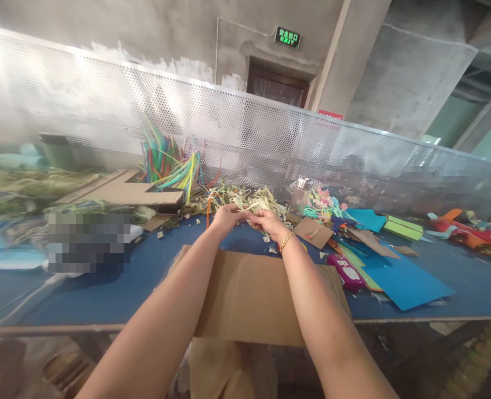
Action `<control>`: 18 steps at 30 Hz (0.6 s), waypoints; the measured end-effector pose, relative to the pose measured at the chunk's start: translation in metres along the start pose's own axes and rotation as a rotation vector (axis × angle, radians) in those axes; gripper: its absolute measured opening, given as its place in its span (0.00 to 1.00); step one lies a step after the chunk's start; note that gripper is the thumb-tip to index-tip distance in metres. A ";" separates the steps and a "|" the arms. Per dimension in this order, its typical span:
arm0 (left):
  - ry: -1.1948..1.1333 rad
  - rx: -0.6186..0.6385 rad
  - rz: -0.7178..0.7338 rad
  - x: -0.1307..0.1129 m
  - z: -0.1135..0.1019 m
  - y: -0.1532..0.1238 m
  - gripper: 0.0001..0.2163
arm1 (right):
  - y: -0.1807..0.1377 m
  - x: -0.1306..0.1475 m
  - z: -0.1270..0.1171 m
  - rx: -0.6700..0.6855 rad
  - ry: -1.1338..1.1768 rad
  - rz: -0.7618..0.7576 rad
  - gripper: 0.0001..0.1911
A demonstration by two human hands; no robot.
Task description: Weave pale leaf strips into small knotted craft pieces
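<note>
Hands: left hand (227, 215) and right hand (269, 223), both pinched on pale strips (250, 207).
Lie: strips span crosswise between them; loose pile (229, 195) just beyond, toward the far edge of the bench (104, 299).

Glare top left, motion blur, edges warped

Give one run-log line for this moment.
left hand: grips pale strips | right hand: grips same strips | below: cardboard on blue table
</note>
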State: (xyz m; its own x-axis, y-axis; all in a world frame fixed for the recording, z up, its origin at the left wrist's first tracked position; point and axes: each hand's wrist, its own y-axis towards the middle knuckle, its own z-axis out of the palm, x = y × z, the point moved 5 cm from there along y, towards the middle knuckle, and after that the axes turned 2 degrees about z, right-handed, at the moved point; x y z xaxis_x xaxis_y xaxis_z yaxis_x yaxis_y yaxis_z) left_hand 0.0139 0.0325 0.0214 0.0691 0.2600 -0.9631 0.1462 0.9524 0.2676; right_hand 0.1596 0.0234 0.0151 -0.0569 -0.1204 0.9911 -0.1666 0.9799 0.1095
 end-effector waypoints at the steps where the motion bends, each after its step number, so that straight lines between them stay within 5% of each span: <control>1: 0.034 -0.027 0.006 0.002 -0.003 0.002 0.17 | 0.000 0.000 0.001 0.008 -0.018 0.001 0.17; 13: 0.238 -0.234 0.102 0.005 -0.017 0.006 0.09 | -0.003 0.004 0.015 0.131 -0.095 -0.081 0.21; 18: 0.135 -0.101 0.071 0.006 -0.012 0.006 0.16 | -0.003 -0.002 0.006 0.075 -0.136 -0.042 0.19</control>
State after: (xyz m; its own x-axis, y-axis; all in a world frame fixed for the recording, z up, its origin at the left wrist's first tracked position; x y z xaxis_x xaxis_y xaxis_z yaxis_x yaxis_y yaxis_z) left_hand 0.0034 0.0420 0.0173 -0.0587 0.3400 -0.9386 0.0458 0.9401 0.3377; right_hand 0.1547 0.0198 0.0126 -0.1803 -0.1863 0.9658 -0.2439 0.9597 0.1396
